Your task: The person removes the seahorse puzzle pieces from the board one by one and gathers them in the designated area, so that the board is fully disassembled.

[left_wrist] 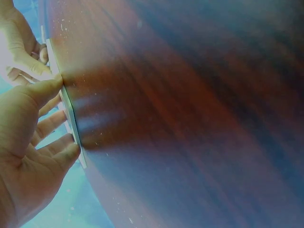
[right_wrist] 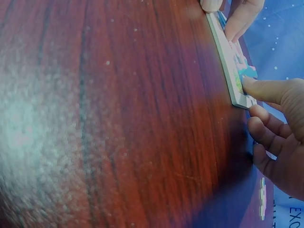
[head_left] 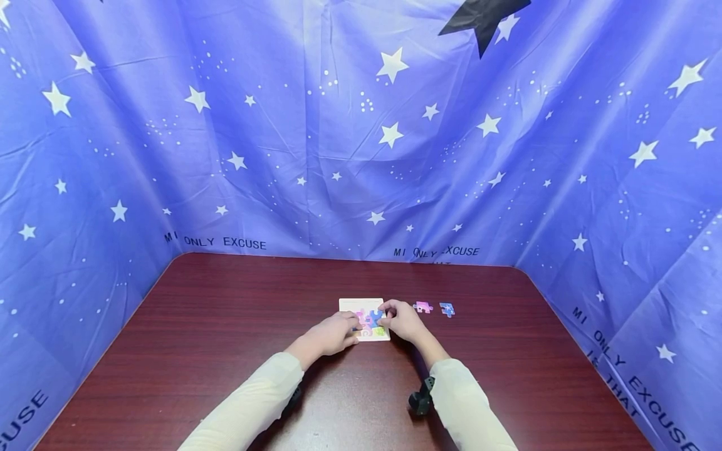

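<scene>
A white-framed jigsaw tray point(head_left: 361, 302) lies on the table, partly filled with pink, blue and yellow-green pieces. My left hand point(head_left: 329, 332) rests on its left side, fingers stretched over the pieces and thumb at the near edge. At the tray's right side my right hand point(head_left: 403, 318) pinches a blue puzzle piece point(head_left: 376, 318) between thumb and forefinger. In the right wrist view this blue piece point(right_wrist: 248, 71) sticks up over the frame beside the thumb. The left wrist view shows the tray edge point(left_wrist: 71, 114) side-on, with left fingertips along it.
To the right of the tray lie a pink puzzle piece point(head_left: 423, 307) and a blue puzzle piece with light marks point(head_left: 447, 309). The dark red wooden table point(head_left: 225, 351) is bordered by a blue star-printed curtain point(head_left: 338, 125) at the back and both sides.
</scene>
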A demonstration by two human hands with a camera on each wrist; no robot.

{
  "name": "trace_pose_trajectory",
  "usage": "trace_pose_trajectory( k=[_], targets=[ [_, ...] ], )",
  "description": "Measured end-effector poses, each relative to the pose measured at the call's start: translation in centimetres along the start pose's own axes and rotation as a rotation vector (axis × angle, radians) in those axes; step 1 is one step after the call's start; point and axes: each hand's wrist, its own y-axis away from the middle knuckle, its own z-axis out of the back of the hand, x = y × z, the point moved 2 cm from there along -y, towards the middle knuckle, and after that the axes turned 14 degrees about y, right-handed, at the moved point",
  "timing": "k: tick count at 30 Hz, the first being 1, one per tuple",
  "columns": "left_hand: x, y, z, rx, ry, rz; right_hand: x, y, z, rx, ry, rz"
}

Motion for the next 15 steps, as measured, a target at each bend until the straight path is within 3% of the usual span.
trace_pose_trajectory(
  k=[15],
  targets=[
    [0.23,-0.11,-0.13,0.006,-0.007,-0.012,0.19,0.08,0.14,-0.022,-0.034,0.02]
  ],
)
